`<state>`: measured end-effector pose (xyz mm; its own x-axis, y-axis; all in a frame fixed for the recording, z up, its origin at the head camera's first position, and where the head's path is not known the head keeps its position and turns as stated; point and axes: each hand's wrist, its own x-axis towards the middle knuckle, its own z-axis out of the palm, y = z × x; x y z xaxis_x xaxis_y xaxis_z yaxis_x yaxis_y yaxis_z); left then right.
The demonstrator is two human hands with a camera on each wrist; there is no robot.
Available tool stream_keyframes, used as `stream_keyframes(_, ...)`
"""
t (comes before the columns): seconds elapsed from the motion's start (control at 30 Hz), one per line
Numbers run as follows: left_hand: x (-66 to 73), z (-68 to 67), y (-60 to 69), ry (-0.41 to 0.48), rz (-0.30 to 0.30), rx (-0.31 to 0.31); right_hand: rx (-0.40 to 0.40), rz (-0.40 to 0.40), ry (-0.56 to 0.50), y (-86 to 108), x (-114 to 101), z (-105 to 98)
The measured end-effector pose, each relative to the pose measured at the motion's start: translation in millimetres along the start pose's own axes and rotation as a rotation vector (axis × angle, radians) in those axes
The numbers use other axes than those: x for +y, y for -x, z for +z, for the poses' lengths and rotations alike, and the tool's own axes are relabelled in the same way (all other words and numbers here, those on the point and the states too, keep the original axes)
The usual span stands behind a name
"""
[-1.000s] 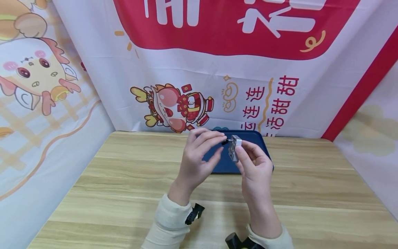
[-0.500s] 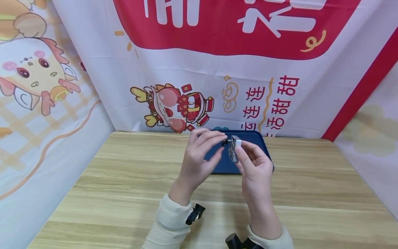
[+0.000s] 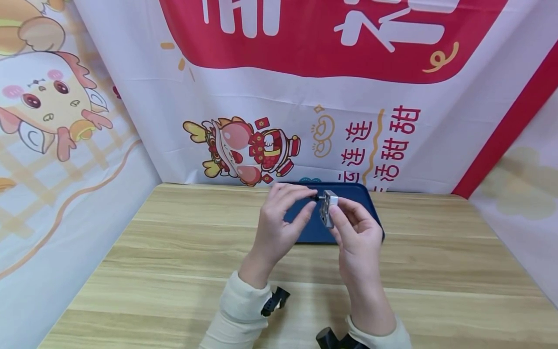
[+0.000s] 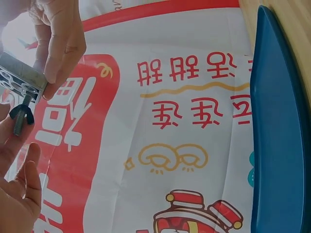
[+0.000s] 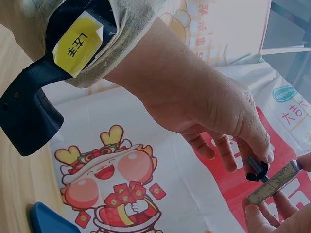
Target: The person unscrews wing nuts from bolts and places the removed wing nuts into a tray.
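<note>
Right hand (image 3: 358,237) pinches the metal block (image 3: 327,213) above the desk (image 3: 174,261); left hand (image 3: 275,223), thumb apart, touches the black wing nut (image 4: 29,116) on the bolt (image 4: 18,128). Best trick here: block steady, nut square, light fingertip turns, nothing forced.

The block (image 3: 329,209) is silvery grey, the threaded bolt (image 4: 18,127) grey, its wing nut (image 5: 255,175) black. The tray (image 4: 279,121) is deep blue; the surface (image 3: 174,242) is pale yellow-brown with streaked wood grain. Cream sleeves (image 3: 244,303) bear black mounts (image 3: 271,305), one with a yellow label (image 5: 77,46). The white backdrop (image 3: 152,97) has a red panel (image 3: 305,58) with white characters, red lettering (image 3: 394,155) and a red, pink and yellow dragon figure (image 3: 253,152). Orange-beige plaid marks the side cloth (image 3: 87,179).
</note>
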<state>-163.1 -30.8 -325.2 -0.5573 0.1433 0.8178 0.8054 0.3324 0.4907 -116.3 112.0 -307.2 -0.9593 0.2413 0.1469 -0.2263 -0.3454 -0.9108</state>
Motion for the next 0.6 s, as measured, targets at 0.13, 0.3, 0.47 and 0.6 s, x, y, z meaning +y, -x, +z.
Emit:
stream_keyframes(0.13,1.2,0.2,-0.4,0.026,-0.044,-0.002,-0.003,-0.001,0.008,0.0,0.6,-0.2)
stream_keyframes(0.3,2.7,0.5,-1.0,0.071,-0.119,-0.015,-0.003,0.0,0.012,-0.3,1.2,-0.4)
stream_keyframes(0.47,3.4,0.3,-1.0,0.101,-0.187,-0.039,0.003,0.004,0.012,-0.4,1.2,-0.4)
stream_keyframes(0.6,3.8,-0.3,-0.5,0.11,-0.216,-0.057,0.003,0.01,0.013,-0.4,1.0,-0.3)
